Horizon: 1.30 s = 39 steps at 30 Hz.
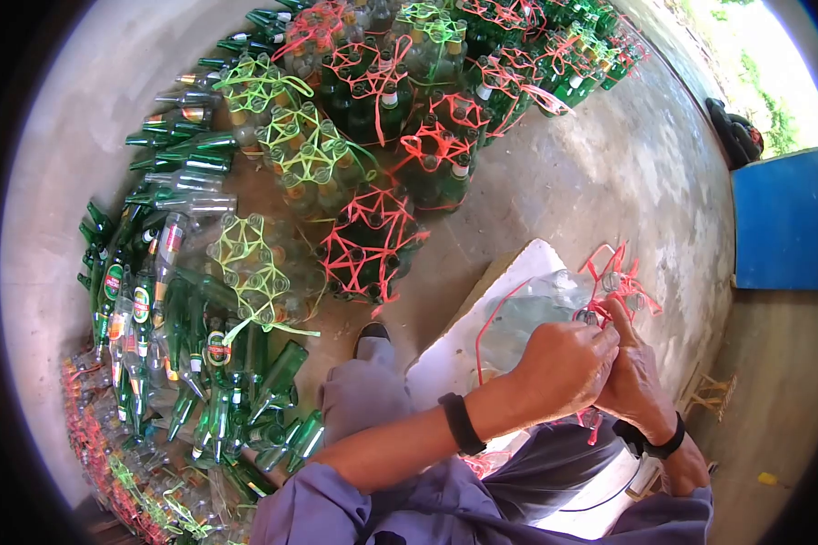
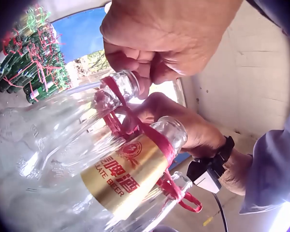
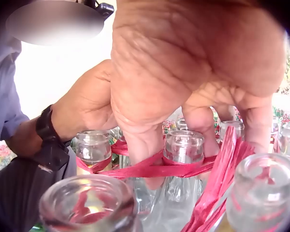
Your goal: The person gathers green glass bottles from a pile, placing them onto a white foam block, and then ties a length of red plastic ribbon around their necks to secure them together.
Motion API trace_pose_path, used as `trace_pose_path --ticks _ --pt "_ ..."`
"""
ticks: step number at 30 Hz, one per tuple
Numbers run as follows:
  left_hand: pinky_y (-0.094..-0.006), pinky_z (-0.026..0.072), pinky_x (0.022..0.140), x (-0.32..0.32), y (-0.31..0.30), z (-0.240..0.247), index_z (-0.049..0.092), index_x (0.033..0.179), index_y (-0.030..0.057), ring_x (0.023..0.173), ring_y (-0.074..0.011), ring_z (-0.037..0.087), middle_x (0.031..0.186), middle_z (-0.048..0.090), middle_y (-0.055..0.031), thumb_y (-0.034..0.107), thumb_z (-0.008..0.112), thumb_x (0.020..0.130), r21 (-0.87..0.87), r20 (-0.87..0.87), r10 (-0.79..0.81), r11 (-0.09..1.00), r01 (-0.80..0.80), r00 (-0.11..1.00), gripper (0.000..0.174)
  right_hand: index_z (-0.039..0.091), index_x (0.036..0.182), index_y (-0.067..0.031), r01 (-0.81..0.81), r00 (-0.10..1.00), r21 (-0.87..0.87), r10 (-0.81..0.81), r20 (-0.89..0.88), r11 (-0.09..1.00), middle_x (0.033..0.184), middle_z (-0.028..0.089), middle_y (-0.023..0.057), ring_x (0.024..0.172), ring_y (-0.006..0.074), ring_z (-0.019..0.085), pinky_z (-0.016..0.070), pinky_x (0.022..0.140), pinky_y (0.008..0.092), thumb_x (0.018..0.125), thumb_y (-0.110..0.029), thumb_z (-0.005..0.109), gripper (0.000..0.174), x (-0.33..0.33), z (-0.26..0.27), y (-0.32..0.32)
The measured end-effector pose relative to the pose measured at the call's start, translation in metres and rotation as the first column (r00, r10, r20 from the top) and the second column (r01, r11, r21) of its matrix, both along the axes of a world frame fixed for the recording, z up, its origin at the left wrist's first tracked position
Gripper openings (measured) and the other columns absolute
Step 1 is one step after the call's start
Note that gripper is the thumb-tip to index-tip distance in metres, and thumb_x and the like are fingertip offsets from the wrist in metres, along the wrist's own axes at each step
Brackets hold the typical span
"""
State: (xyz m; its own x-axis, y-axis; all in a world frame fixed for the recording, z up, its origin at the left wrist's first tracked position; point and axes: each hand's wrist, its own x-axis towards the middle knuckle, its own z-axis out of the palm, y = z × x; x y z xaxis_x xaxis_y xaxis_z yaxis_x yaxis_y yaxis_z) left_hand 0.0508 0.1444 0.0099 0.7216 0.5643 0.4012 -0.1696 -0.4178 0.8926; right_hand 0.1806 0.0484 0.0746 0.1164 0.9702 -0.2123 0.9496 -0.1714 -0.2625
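In the head view a group of clear glass bottles (image 1: 541, 309) stands in front of me, with red plastic strap (image 2: 130, 113) looped round the necks. One bottle carries a gold beer label (image 2: 121, 176). My left hand (image 1: 568, 372) bends its fingers close over a bottle mouth, pinching at the strap; its fingertips are partly hidden. Facing it, my right hand (image 1: 636, 381) reaches down among the necks. The right thumb (image 3: 142, 147) passes behind the taut strap beside a bottle neck (image 3: 183, 147), while the other fingers curl down on that neck's far side.
A white slab (image 1: 441, 341) lies by the bottles. Bundles tied with red strap (image 1: 373, 241) and green strap (image 1: 309, 145) fill the floor ahead. Loose green bottles (image 1: 277, 377) lie heaped at left, near my foot (image 1: 373, 341). A blue panel (image 1: 782, 218) stands at right.
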Motion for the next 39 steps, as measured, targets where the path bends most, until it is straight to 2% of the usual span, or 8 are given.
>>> trace_pose_path --ticks 4,6,13,21,25,27,30,39 --pt "-0.0447 0.0527 0.062 0.003 0.001 -0.008 0.059 0.088 0.0017 0.071 -0.0324 0.067 0.073 0.065 -0.0134 0.013 0.066 0.082 0.002 -0.031 -0.043 0.999 0.044 0.999 0.015 0.069 0.115 -0.0083 -0.118 0.990 0.024 0.115 0.087 0.993 0.128 0.060 0.0263 0.118 0.0487 0.057 0.0507 0.093 0.0514 0.070 -0.035 0.082 0.054 -0.002 -0.014 -0.002" --pt "-0.0434 0.0519 0.060 0.004 -0.002 -0.012 0.060 0.087 0.0032 0.069 -0.0302 0.066 0.073 0.064 -0.0110 0.013 0.067 0.082 0.020 -0.029 -0.050 0.999 0.051 0.998 0.013 0.070 0.113 -0.0086 0.067 0.997 -0.014 -0.067 -0.030 0.998 0.126 0.061 0.0249 0.124 0.0490 0.053 0.0506 0.093 0.0522 0.072 -0.035 0.082 0.051 -0.008 -0.010 -0.007" --pt "-0.0418 0.0515 0.059 0.006 -0.016 -0.018 0.062 0.088 0.0045 0.071 -0.0289 0.066 0.075 0.064 -0.0098 0.014 0.068 0.080 0.095 -0.099 -0.112 0.988 0.122 0.989 0.014 0.072 0.107 -0.0089 0.053 0.996 0.039 -0.050 -0.068 0.998 0.122 0.062 0.0241 0.130 0.0494 0.048 0.0497 0.095 0.0539 0.073 -0.036 0.082 0.045 -0.006 -0.016 -0.020" --pt "-0.0413 0.0528 0.061 0.009 -0.017 -0.021 0.062 0.088 0.0044 0.073 -0.0287 0.067 0.077 0.065 -0.0101 0.015 0.069 0.076 0.144 -0.150 -0.097 0.982 0.119 0.984 0.017 0.070 0.111 -0.0062 0.145 0.978 -0.018 -0.140 0.154 0.989 0.139 0.042 0.0341 0.133 0.0518 0.042 0.0470 0.098 0.0554 0.069 -0.043 0.084 0.057 -0.012 -0.023 -0.033" --pt "-0.0411 0.0532 0.061 0.011 -0.016 -0.022 0.062 0.087 0.0043 0.073 -0.0294 0.067 0.078 0.066 -0.0108 0.014 0.068 0.075 0.158 -0.176 -0.120 0.976 0.149 0.977 0.017 0.072 0.114 -0.0130 0.190 0.977 -0.095 -0.178 0.119 0.977 0.136 0.052 0.0245 0.135 0.0504 0.039 0.0463 0.100 0.0533 0.070 -0.040 0.084 0.053 -0.009 -0.023 -0.027" --pt "-0.0409 0.0533 0.062 0.012 -0.014 -0.022 0.062 0.087 0.0041 0.073 -0.0293 0.067 0.078 0.066 -0.0107 0.014 0.068 0.076 0.155 -0.175 -0.115 0.977 0.143 0.978 0.016 0.070 0.116 -0.0109 0.059 0.982 -0.105 -0.039 0.184 0.993 0.133 0.054 0.0230 0.134 0.0498 0.039 0.0452 0.100 0.0545 0.072 -0.040 0.083 0.055 -0.007 -0.023 -0.026" --pt "-0.0404 0.0535 0.062 0.013 -0.012 -0.023 0.062 0.088 0.0038 0.073 -0.0287 0.067 0.078 0.066 -0.0107 0.014 0.068 0.077 0.142 -0.163 -0.104 0.982 0.128 0.981 0.016 0.069 0.118 -0.0101 0.083 0.978 0.032 -0.087 0.188 0.996 0.134 0.053 0.0245 0.132 0.0492 0.042 0.0442 0.100 0.0557 0.074 -0.040 0.081 0.055 -0.014 -0.022 -0.024" --pt "-0.0393 0.0534 0.060 0.014 -0.004 -0.020 0.066 0.098 0.0010 0.072 -0.0265 0.067 0.079 0.067 -0.0096 0.014 0.067 0.080 0.169 -0.102 -0.060 0.983 0.077 0.993 0.022 0.070 0.115 -0.0069 0.240 0.948 0.023 -0.239 0.208 0.971 0.130 0.056 0.0255 0.128 0.0482 0.045 0.0432 0.101 0.0543 0.069 -0.040 0.084 0.058 -0.023 -0.022 -0.026"
